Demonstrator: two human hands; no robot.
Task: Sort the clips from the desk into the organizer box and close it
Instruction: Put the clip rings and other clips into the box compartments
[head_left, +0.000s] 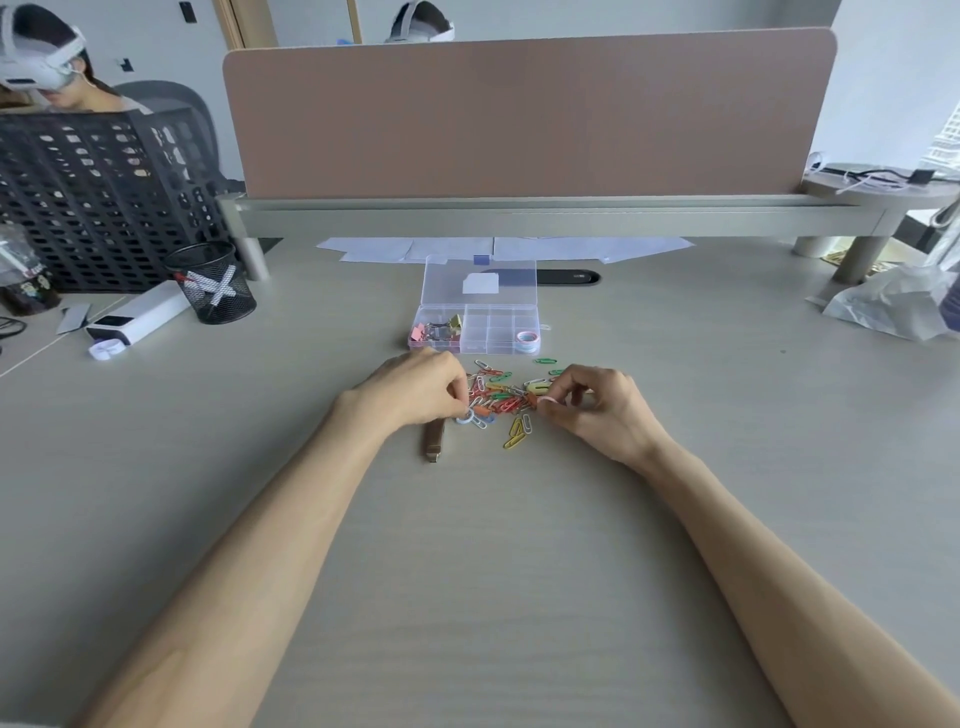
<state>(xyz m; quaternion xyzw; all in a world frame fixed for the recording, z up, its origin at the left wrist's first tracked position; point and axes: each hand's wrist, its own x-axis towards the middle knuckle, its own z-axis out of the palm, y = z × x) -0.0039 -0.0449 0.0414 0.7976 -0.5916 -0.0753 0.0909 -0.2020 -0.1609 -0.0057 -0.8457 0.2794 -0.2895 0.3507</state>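
Pale wood-grain tabletop carries scattered coloured clips; the left hand pinches a whitish ring at their edge, the right hand pinches a pink one. Beyond, the organizer box stands open.

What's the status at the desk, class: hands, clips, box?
Left hand and right hand both pinching at the paper clip pile. Organizer box open behind it, partly filled. Nothing blocking the box.
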